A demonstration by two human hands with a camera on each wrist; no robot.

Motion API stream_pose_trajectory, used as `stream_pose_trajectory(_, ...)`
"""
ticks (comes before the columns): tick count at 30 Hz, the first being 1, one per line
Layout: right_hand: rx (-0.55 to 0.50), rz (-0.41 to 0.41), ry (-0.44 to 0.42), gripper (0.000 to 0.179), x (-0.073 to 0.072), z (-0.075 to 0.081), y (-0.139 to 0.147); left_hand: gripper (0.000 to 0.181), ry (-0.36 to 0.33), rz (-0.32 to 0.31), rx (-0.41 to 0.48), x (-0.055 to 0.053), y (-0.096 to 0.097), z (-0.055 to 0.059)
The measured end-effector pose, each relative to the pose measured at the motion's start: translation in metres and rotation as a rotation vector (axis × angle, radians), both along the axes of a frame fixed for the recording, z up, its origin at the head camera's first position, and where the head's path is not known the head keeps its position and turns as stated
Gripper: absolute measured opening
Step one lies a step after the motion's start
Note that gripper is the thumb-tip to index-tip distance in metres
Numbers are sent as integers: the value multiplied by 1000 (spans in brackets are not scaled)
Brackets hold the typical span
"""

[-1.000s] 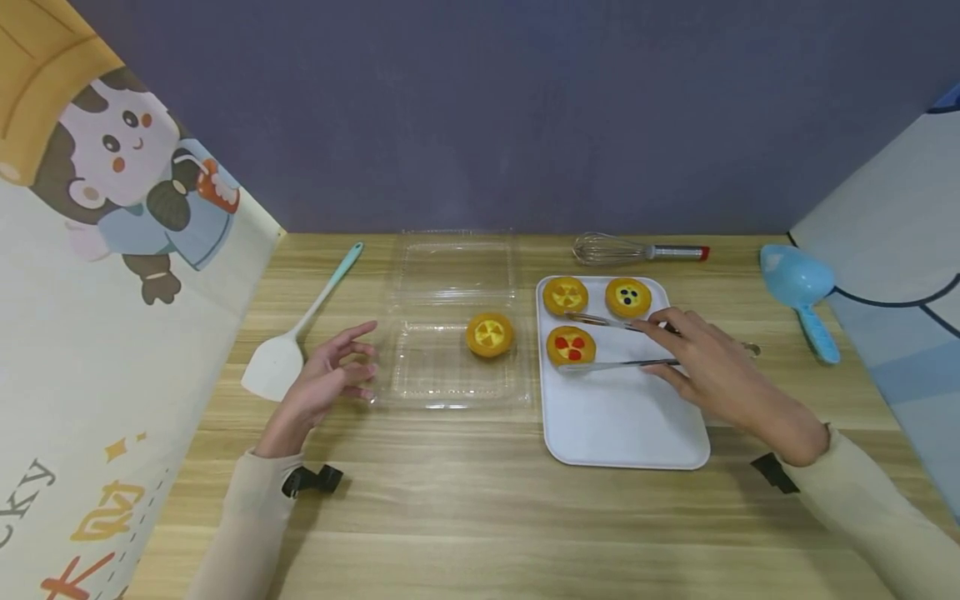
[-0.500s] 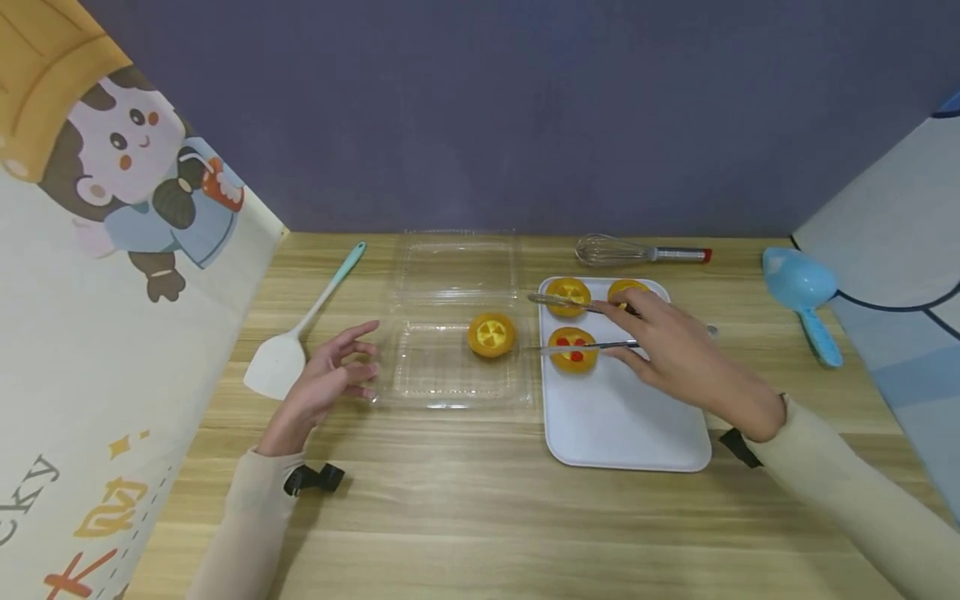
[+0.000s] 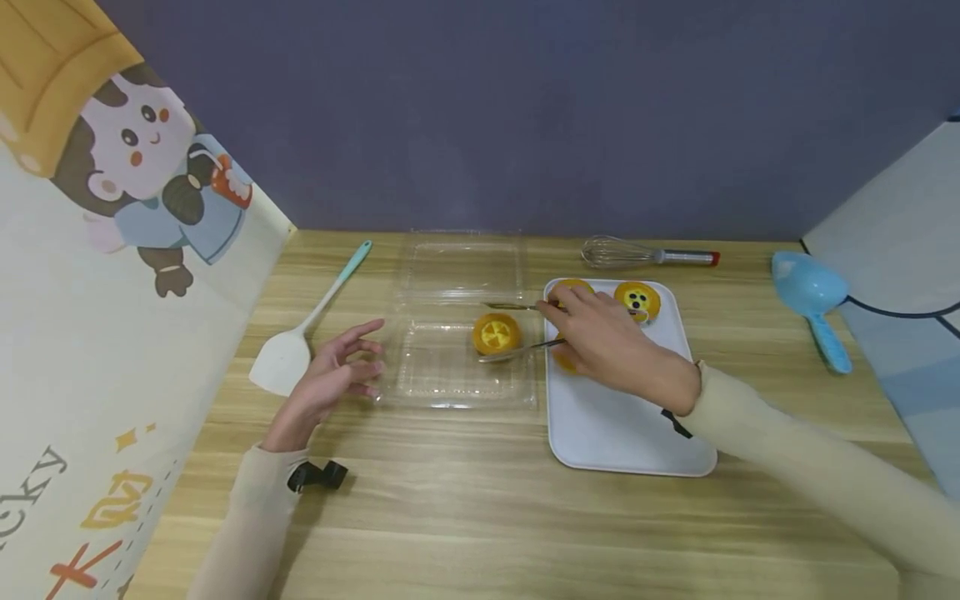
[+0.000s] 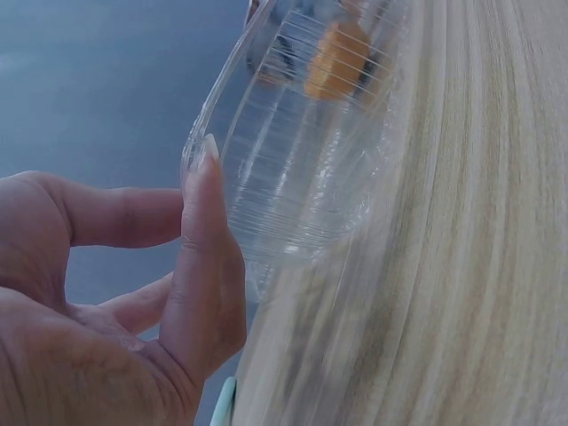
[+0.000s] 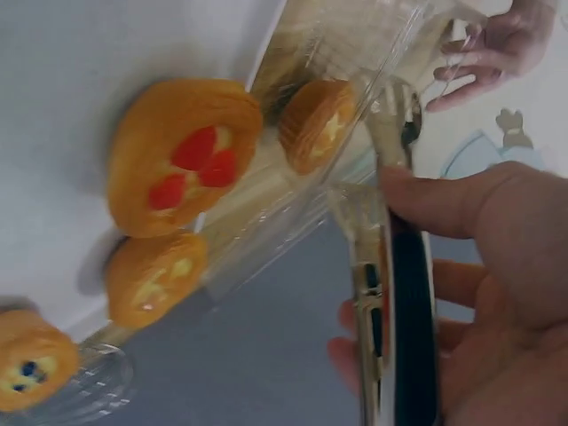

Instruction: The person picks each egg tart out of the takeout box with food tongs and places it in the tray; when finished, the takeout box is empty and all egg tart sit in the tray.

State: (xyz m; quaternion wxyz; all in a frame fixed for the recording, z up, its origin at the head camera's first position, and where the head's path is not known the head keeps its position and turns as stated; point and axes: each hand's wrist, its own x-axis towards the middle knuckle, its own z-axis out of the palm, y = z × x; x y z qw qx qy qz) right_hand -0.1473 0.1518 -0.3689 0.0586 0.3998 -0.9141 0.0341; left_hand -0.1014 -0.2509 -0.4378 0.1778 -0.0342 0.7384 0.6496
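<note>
My right hand (image 3: 607, 346) holds metal tongs (image 5: 408, 302), pinched between thumb and fingers. The tongs' arms are spread, one beyond and one along the near side of a yellow-topped egg tart (image 3: 495, 333). That tart sits in the right part of a clear plastic container (image 3: 442, 392), whose lid is folded back. At the container's left edge, my left hand (image 3: 330, 379) has loosely bent fingers beside the rim; whether they touch it I cannot tell. On the white tray (image 3: 622, 442) are a red-topped tart (image 5: 186, 155), mostly hidden by my right hand in the head view, another yellow-topped tart (image 5: 155, 280) and a blueberry-topped tart (image 3: 637, 300).
A white spatula (image 3: 281, 362) with a mint handle lies left of the container. Behind the tray is a whisk (image 3: 648, 252); a blue scoop (image 3: 812, 287) lies at the far right. A dark partition (image 3: 480, 117) stands along the table's back edge.
My right hand has moved left from over the tray with the tongs, whose tips have come to the tart in the container. The left hand has stayed at the container's edge.
</note>
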Motion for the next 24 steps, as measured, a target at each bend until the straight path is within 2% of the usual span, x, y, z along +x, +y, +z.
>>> stream_pose_trajectory(7, 138, -88, 15, 57, 13, 7, -21, 75, -2, -3, 6, -1, 1, 0)
stream_pose_trajectory(10, 152, -109, 35, 53, 16, 7, -26, 75, 1, -1, 2, -2, -1, 1)
stream_pose_trajectory(18, 108, -87, 107, 38, 11, -3, -29, 74, 4, 1, 2, -3, 0, 0)
stream_pose_trajectory(24, 17, -55, 79, 40, 12, -13, -35, 74, -10, 5, 2, -3, 0, -1)
